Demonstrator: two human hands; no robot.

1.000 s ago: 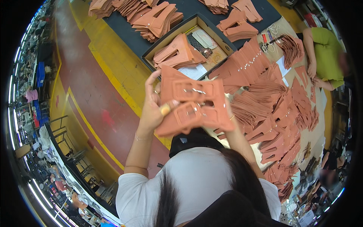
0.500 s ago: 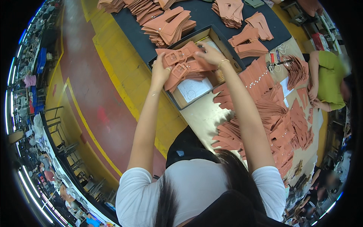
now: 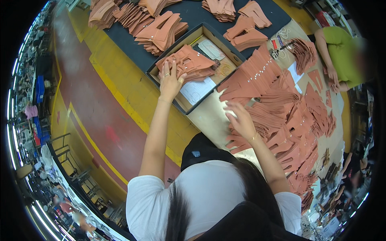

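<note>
At eleven o'clock the left hand point(image 3: 171, 83) lies spread on an orange stack point(image 3: 199, 63); at three, the right hand point(image 3: 242, 121) hangs half-open, empty.

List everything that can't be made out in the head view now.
- Top orange piece in the box: partly covered by the left hand.
- Paper in the box: one end hidden beneath the orange pieces; any writing too small.
- Upper middle stack: cut off by the upper edge.

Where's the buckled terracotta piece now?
The buckled terracotta piece is in the head view's upper middle, atop the stack in the open box's left part, partly under the left hand.
</note>
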